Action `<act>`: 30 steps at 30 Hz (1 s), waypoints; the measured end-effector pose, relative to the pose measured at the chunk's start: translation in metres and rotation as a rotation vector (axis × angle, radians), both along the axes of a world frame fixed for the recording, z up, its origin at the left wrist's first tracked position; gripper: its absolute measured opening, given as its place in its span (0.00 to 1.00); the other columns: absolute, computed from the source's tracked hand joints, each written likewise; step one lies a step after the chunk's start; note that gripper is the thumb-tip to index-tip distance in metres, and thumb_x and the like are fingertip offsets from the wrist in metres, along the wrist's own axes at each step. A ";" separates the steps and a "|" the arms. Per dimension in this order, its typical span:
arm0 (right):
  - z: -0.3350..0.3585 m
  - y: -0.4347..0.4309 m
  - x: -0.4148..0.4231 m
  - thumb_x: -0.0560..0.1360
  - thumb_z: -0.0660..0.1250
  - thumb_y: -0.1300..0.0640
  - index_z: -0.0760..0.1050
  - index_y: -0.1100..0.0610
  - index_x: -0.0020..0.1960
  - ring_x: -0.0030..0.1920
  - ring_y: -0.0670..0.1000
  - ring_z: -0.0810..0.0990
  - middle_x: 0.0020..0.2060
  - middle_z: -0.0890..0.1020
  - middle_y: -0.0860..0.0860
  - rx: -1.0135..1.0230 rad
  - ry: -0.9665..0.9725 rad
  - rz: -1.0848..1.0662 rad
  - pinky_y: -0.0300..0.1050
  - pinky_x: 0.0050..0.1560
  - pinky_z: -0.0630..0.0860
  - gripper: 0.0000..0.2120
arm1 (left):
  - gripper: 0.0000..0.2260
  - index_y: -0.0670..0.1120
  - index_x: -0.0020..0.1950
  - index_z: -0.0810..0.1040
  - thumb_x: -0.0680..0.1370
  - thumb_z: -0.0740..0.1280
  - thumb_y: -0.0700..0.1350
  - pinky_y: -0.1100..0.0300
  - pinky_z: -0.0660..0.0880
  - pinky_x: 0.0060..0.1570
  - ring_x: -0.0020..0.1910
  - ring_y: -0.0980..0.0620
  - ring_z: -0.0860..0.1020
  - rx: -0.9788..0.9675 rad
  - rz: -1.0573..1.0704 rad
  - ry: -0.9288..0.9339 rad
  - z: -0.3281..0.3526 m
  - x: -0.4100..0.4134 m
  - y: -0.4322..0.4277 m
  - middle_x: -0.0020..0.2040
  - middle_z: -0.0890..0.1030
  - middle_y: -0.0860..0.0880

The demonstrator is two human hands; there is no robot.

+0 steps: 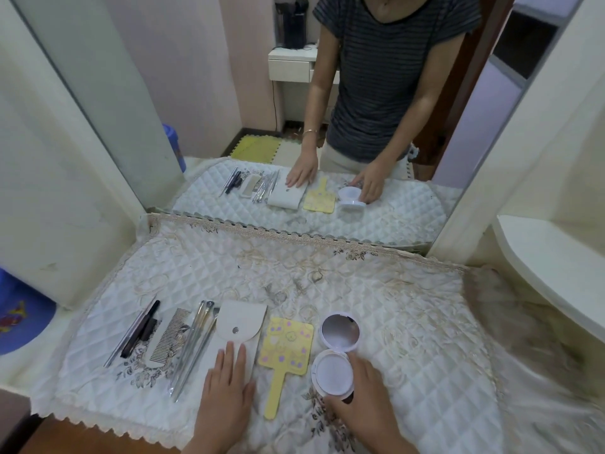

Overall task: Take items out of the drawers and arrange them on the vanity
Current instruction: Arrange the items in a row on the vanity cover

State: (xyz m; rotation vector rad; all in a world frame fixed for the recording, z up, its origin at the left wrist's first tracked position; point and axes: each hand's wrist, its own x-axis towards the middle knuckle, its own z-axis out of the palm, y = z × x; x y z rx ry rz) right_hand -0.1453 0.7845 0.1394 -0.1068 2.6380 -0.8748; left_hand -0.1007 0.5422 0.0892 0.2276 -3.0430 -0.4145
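A row of items lies on the quilted vanity cloth [376, 290]. From the left: dark pencils [139, 329], a grey comb [167, 339], slim brushes [193, 342], a white snap pouch [240, 326], a yellow hand mirror [286, 348], and a round white compact [334, 371] standing open with its mirrored lid [339, 332] up. My left hand [227, 388] rests flat on the pouch's near end, fingers apart. My right hand [363, 401] grips the compact's base at its right and near edges.
The big wall mirror [294, 109] stands right behind the cloth and repeats the scene. A blue bin lid [19, 322] sits at the far left below the top. A curved white shelf [550, 270] juts out at the right.
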 end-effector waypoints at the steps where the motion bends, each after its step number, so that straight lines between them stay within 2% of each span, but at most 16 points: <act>1: 0.001 0.000 -0.001 0.55 0.54 0.34 0.61 0.52 0.69 0.61 0.54 0.69 0.61 0.70 0.50 0.020 0.012 0.003 0.41 0.46 0.63 0.44 | 0.26 0.52 0.75 0.41 0.79 0.37 0.58 0.50 0.74 0.56 0.75 0.56 0.39 -0.015 -0.014 0.026 -0.003 0.001 -0.001 0.77 0.43 0.53; 2: -0.001 0.000 -0.001 0.58 0.57 0.36 0.61 0.52 0.68 0.62 0.54 0.69 0.61 0.70 0.51 0.035 0.020 0.003 0.41 0.45 0.63 0.42 | 0.25 0.52 0.75 0.41 0.79 0.37 0.58 0.53 0.69 0.62 0.74 0.58 0.37 -0.025 -0.025 0.050 -0.005 0.003 -0.002 0.77 0.38 0.55; 3: -0.003 0.000 -0.002 0.62 0.61 0.39 0.61 0.53 0.68 0.62 0.54 0.69 0.61 0.70 0.51 0.035 0.046 0.007 0.41 0.45 0.63 0.38 | 0.25 0.53 0.75 0.42 0.79 0.37 0.59 0.57 0.59 0.69 0.74 0.59 0.36 -0.020 -0.034 0.070 -0.007 0.004 -0.003 0.76 0.37 0.56; 4: -0.004 -0.001 -0.001 0.64 0.63 0.42 0.61 0.53 0.68 0.62 0.55 0.69 0.61 0.70 0.51 0.031 0.035 0.007 0.41 0.45 0.63 0.36 | 0.26 0.53 0.75 0.44 0.78 0.37 0.59 0.61 0.48 0.71 0.74 0.60 0.37 -0.003 -0.036 0.070 -0.006 0.005 -0.003 0.76 0.37 0.57; 5: -0.003 -0.002 0.000 0.64 0.64 0.44 0.62 0.53 0.68 0.62 0.55 0.69 0.61 0.71 0.51 0.028 0.037 -0.002 0.41 0.45 0.63 0.35 | 0.26 0.53 0.75 0.47 0.78 0.38 0.59 0.64 0.44 0.71 0.74 0.61 0.37 0.011 -0.036 0.065 -0.004 0.005 -0.003 0.76 0.37 0.57; 8: -0.005 -0.002 0.001 0.58 0.63 0.40 0.71 0.54 0.61 0.51 0.60 0.79 0.52 0.79 0.54 0.044 0.116 -0.029 0.43 0.37 0.66 0.34 | 0.25 0.54 0.73 0.51 0.78 0.38 0.60 0.60 0.60 0.59 0.74 0.62 0.37 0.033 -0.038 0.076 -0.002 0.004 -0.002 0.76 0.38 0.58; 10: -0.011 -0.002 0.000 0.54 0.58 0.37 0.72 0.54 0.59 0.50 0.60 0.79 0.50 0.79 0.54 0.002 0.141 -0.039 0.43 0.37 0.66 0.38 | 0.27 0.55 0.75 0.47 0.77 0.39 0.61 0.60 0.62 0.54 0.74 0.63 0.38 0.056 -0.052 0.082 0.000 0.003 -0.004 0.76 0.38 0.59; 12: -0.008 -0.002 0.000 0.58 0.62 0.37 0.68 0.54 0.65 0.59 0.58 0.73 0.59 0.74 0.53 -0.021 0.076 -0.040 0.42 0.44 0.65 0.39 | 0.27 0.53 0.73 0.55 0.77 0.40 0.63 0.62 0.61 0.59 0.73 0.66 0.38 0.076 -0.050 0.073 0.001 0.003 -0.007 0.75 0.38 0.63; 15: -0.013 -0.001 -0.003 0.66 0.70 0.46 0.62 0.52 0.68 0.63 0.54 0.68 0.63 0.69 0.50 -0.009 0.077 -0.035 0.40 0.48 0.64 0.34 | 0.28 0.48 0.68 0.63 0.77 0.42 0.63 0.69 0.47 0.68 0.73 0.65 0.38 0.052 -0.051 0.059 0.001 0.006 -0.018 0.75 0.38 0.63; 17: -0.012 -0.004 0.003 0.62 0.69 0.45 0.67 0.52 0.64 0.61 0.58 0.72 0.60 0.73 0.53 -0.043 0.106 -0.086 0.43 0.49 0.68 0.32 | 0.27 0.49 0.68 0.62 0.77 0.41 0.63 0.65 0.51 0.67 0.74 0.62 0.38 0.016 -0.105 0.067 -0.002 0.008 -0.025 0.76 0.38 0.60; 20: -0.028 -0.005 0.007 0.54 0.65 0.41 0.72 0.52 0.63 0.58 0.59 0.76 0.56 0.78 0.55 -0.112 0.083 -0.160 0.46 0.51 0.73 0.38 | 0.26 0.51 0.68 0.59 0.77 0.43 0.63 0.61 0.60 0.63 0.74 0.61 0.41 0.068 -0.187 0.123 -0.002 0.005 -0.031 0.76 0.41 0.60; 22: -0.035 -0.008 0.008 0.56 0.70 0.44 0.70 0.40 0.61 0.55 0.56 0.79 0.52 0.80 0.54 -0.158 0.122 -0.217 0.42 0.48 0.72 0.32 | 0.26 0.51 0.67 0.61 0.76 0.44 0.64 0.64 0.58 0.65 0.75 0.61 0.46 0.119 -0.241 0.082 -0.002 0.002 -0.039 0.76 0.41 0.60; 24: -0.027 -0.014 0.014 0.60 0.72 0.48 0.65 0.34 0.59 0.53 0.53 0.79 0.51 0.80 0.54 -0.207 0.216 -0.270 0.38 0.49 0.73 0.31 | 0.25 0.52 0.67 0.60 0.76 0.43 0.64 0.67 0.48 0.70 0.70 0.56 0.60 0.115 -0.304 0.056 -0.001 0.001 -0.050 0.76 0.42 0.59; 26: -0.021 -0.022 0.029 0.62 0.71 0.45 0.67 0.42 0.61 0.55 0.51 0.78 0.55 0.78 0.50 -0.155 0.128 -0.273 0.39 0.55 0.74 0.29 | 0.24 0.52 0.66 0.63 0.77 0.43 0.62 0.67 0.49 0.70 0.65 0.53 0.63 0.106 -0.343 0.082 0.003 0.001 -0.063 0.76 0.50 0.55; 28: -0.023 -0.027 0.041 0.61 0.65 0.38 0.69 0.51 0.62 0.56 0.51 0.77 0.56 0.77 0.51 -0.086 0.139 -0.349 0.41 0.57 0.74 0.33 | 0.25 0.48 0.62 0.68 0.78 0.43 0.61 0.63 0.60 0.64 0.64 0.50 0.65 0.118 -0.309 0.109 0.008 0.002 -0.080 0.71 0.60 0.49; 30: -0.021 -0.038 0.052 0.66 0.54 0.33 0.73 0.57 0.59 0.52 0.57 0.80 0.53 0.80 0.57 0.051 0.297 -0.385 0.42 0.53 0.75 0.34 | 0.26 0.46 0.67 0.64 0.78 0.43 0.60 0.62 0.59 0.64 0.69 0.54 0.62 0.153 -0.272 0.125 0.008 0.003 -0.099 0.74 0.56 0.52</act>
